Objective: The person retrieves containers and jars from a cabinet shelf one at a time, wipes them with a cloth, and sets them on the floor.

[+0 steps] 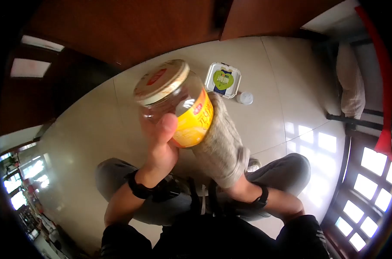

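Out on the left, reflections gleam on the pale tiled floor (81, 142), and a dark wristband (140, 185) rings the left forearm. Here's the left hand (158, 144), its grip curled firmly round a glass jar (191, 118), thumb on the near side. The jar is up in the air over the floor, tilted, its metal lid (161, 82) toward the far left and its yellow label (195, 118) facing us. Right beside the base comes a greyish, fuzzy fabric cover (222, 138), pulled over the right hand with a folded cuff at the wrist; it hides the fingers, so I can't tell how wide that grip is, or whether it presses on the jar. Beyond it on the floor sits a white square container (232, 87) with a green heart-shaped label (223, 80), and just to its right, slightly nearer, a small clear round tub (245, 98). Nearer, a shoe (253, 165) peeks out by the right leg; window light (308, 136) patches the tiles, and red fabric (382, 77) hangs at far right.
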A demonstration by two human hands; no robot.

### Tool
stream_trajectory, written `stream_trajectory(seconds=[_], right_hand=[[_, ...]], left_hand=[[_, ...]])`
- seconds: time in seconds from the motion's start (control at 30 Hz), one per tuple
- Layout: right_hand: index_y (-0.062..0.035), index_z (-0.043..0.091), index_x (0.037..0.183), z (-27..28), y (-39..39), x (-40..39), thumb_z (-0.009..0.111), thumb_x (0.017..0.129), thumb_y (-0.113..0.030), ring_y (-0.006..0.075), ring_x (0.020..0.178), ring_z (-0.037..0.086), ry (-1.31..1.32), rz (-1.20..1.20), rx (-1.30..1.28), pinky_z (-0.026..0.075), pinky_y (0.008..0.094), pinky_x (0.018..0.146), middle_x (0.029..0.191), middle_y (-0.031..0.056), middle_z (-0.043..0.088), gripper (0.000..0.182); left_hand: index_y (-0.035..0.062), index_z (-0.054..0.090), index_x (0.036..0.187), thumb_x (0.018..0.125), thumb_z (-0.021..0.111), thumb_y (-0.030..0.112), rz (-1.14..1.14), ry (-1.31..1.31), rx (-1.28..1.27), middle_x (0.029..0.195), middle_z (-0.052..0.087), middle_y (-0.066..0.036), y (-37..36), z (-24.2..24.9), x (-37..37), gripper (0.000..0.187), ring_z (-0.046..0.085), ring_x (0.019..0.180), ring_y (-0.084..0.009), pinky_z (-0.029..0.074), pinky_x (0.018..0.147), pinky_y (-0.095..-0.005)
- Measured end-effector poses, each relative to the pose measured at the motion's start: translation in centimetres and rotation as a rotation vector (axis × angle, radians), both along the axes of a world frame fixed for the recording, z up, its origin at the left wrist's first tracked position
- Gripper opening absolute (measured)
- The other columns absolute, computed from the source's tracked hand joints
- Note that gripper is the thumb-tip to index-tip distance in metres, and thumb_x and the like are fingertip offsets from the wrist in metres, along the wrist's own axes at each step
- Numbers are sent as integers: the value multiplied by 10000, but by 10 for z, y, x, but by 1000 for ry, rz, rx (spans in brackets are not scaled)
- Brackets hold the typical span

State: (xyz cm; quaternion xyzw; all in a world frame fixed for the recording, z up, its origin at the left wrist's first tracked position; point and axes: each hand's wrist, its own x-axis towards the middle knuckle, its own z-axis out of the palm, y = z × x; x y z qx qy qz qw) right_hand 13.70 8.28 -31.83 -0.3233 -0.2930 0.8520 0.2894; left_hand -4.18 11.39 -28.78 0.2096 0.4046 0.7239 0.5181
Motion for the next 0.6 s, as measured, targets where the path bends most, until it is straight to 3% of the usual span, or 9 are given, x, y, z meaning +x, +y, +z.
stream_trajectory(seconds=[0.13,0.2,0.23,0.33,0.37,0.4,0.47,0.5,0.6], right_hand=[[-71,325,1420,14,23,-13,312,977,-441,250,1269,422,308,-177,-268,336,378,1077,1394,118,421,578],[-35,385,1378,30,37,-15,458,990,-228,185,1210,468,372,-306,-326,391,327,1023,1336,94,471,440],[-60,359,1394,32,41,-19,383,988,-421,237,1253,452,-3,-301,-77,367,367,1056,1379,116,447,543],[-46,390,1367,41,55,-7,433,982,-363,225,1239,461,74,-399,-233,393,352,1029,1361,106,461,501],[-43,449,1291,36,62,-8,442,978,-353,194,1067,556,60,-475,-250,480,319,870,1192,81,555,440],[-52,469,1250,33,66,-4,455,972,-349,178,984,562,23,-474,-252,477,301,798,1117,65,563,407],[-69,510,1169,29,70,7,481,961,-343,144,818,572,-54,-474,-255,471,265,654,967,32,578,345],[-116,534,1082,34,69,2,528,937,-334,111,667,517,-147,-578,-251,398,232,542,843,-5,549,262],[-153,532,1112,34,63,-1,548,926,-331,98,731,518,-22,-729,-298,410,230,594,896,-21,552,258]], left_hand=[[25,215,1400,690,807,273,106,262,40,1361,390,-140,-4,-3,8,957,448,1227,-246,400,1021,-405],[6,251,1363,601,864,293,15,542,84,1296,420,-151,3,8,9,1019,462,1194,-256,415,1002,-403],[-4,268,1344,557,893,304,-17,677,115,1264,434,-157,7,13,9,1051,470,1177,-261,422,993,-402],[-16,256,1346,583,878,301,-151,947,311,1279,426,-183,23,8,7,1034,475,1180,-276,422,998,-404],[-2,240,1361,610,856,324,-190,1041,342,1306,405,-194,27,7,7,1025,465,1196,-283,423,1007,-412],[12,225,1375,636,835,347,-231,1134,377,1333,385,-205,30,8,8,1015,454,1213,-289,423,1016,-420],[-8,244,1366,597,868,208,-241,1144,275,1268,426,-182,30,15,10,1014,477,1160,-262,414,981,-389],[-3,254,1366,599,863,201,-245,1114,250,1272,421,-178,29,12,13,1000,473,1162,-261,414,980,-388],[14,324,1363,601,811,163,-269,1129,173,1284,419,-143,33,8,23,917,471,1162,-244,404,986,-371]])
